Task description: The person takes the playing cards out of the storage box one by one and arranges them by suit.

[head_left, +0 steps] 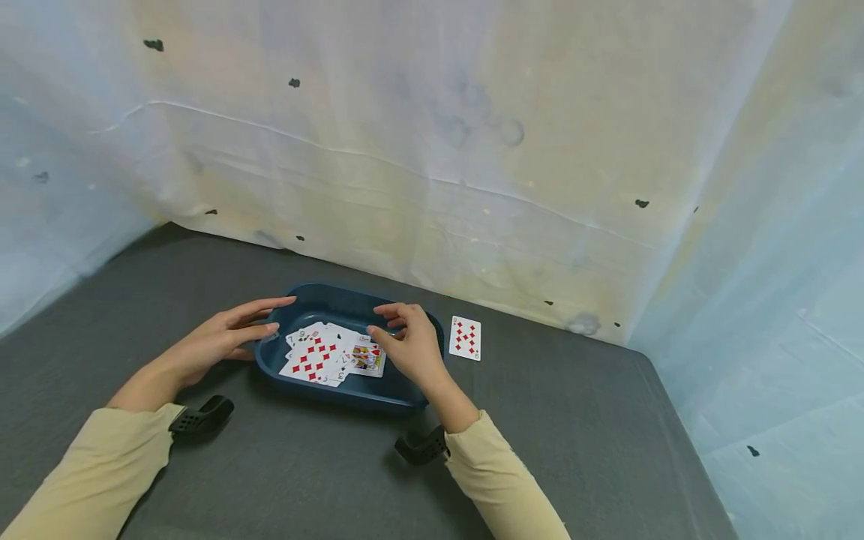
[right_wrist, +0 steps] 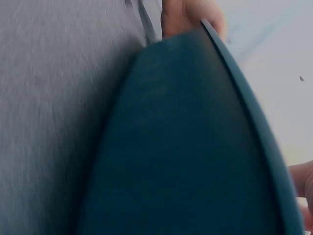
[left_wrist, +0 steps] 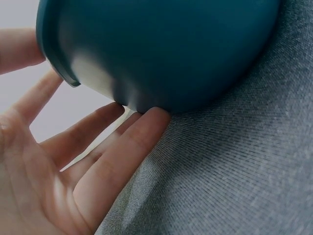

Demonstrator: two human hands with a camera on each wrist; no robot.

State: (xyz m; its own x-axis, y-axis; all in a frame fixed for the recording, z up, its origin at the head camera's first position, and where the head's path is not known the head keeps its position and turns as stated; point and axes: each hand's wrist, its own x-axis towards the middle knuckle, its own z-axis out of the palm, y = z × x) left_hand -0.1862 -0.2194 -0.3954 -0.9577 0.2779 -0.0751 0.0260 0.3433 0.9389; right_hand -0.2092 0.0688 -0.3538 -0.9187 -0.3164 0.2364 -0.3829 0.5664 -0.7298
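A dark blue plastic basin (head_left: 324, 295) stands on the table, with a loose face-up pile of playing cards (head_left: 316, 358) inside; a diamonds card and a picture card show on top. At the basin's left end, my left hand (head_left: 226, 337) holds it: the thumb is over the rim, and the other fingers touch the outer wall, seen in the left wrist view. My right hand (head_left: 412, 349) hovers above the basin's right half, fingers loosely bent, thumb and index apart. A thin pale sliver shows between its fingers; I cannot tell what it is.
A single diamonds card (head_left: 466, 337) lies face up on the dark grey table (head_left: 553, 435), just right of the basin. Behind the table hangs a pale, mottled sheet (head_left: 432, 150), and further sheeting (head_left: 776, 300) closes off the right side.
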